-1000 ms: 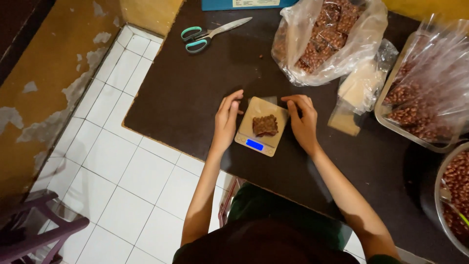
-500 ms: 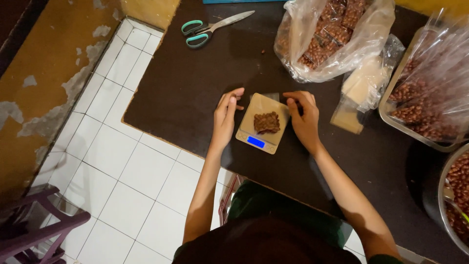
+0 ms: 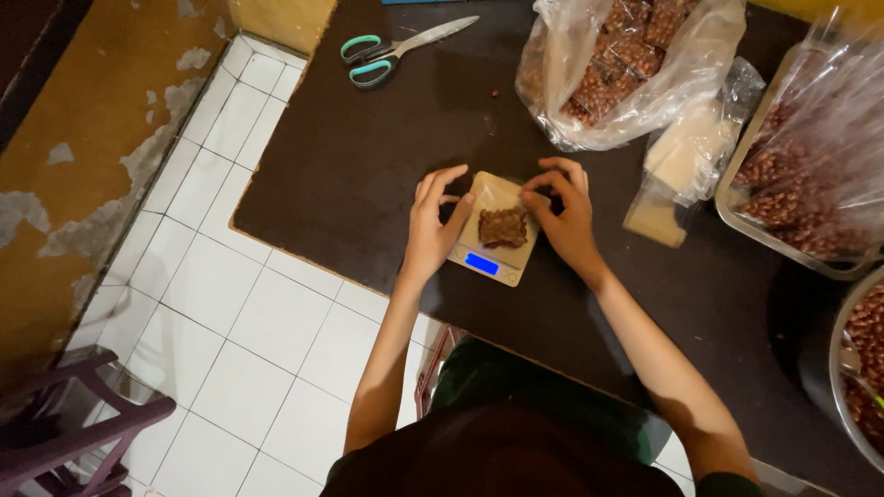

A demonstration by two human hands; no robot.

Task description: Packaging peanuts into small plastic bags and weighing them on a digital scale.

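A small plastic pouch (image 3: 503, 224) with brown nuts in its lower half lies on a little digital scale (image 3: 482, 263) with a blue lit display, on a dark brown board. My left hand (image 3: 433, 224) rests at the pouch's left edge, fingers spread, thumb touching it. My right hand (image 3: 563, 216) is at the right edge, fingertips pinching the pouch's upper part.
Teal-handled scissors (image 3: 396, 49) lie at the board's far left. A large clear bag of filled nut packets (image 3: 626, 64) sits behind the scale. A stack of empty pouches (image 3: 677, 170), a tray of nuts (image 3: 810, 202) and a bowl of nuts (image 3: 861, 368) stand right. White tiled floor (image 3: 249, 331) lies left.
Both hands stay at the pouch on the scale. My right fingers have shifted slightly along its top edge; the view has drifted a little.
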